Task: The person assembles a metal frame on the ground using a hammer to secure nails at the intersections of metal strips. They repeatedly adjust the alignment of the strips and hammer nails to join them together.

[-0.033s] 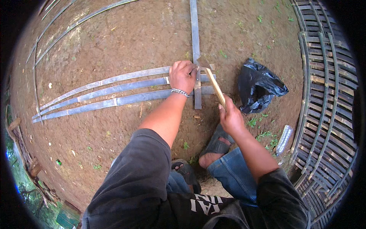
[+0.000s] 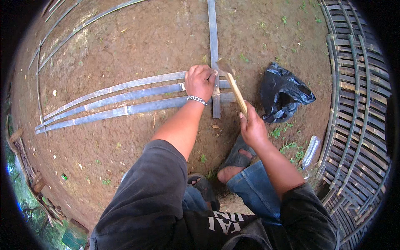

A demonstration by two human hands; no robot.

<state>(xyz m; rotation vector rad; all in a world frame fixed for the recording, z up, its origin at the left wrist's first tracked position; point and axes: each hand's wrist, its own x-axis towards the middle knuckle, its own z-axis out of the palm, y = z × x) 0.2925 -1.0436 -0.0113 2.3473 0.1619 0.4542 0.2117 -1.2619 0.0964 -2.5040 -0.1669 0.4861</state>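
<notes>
Pressing down beside the upright strip [image 2: 213, 50], the left hand [image 2: 201, 81] lay closed over the crossing of the long bamboo strips [image 2: 125, 99]. The right hand [image 2: 251, 127] gripped a wooden-handled blade [image 2: 234, 87] just right of that strip; a slip could probably nick the knuckles.

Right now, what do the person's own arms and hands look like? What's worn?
Both forearms are bare, coming out of dark grey short sleeves on a shirt with pale lettering across the front. The left hand has a silver chain bracelet at the wrist. The right hand shows no glove, ring or band.
</notes>
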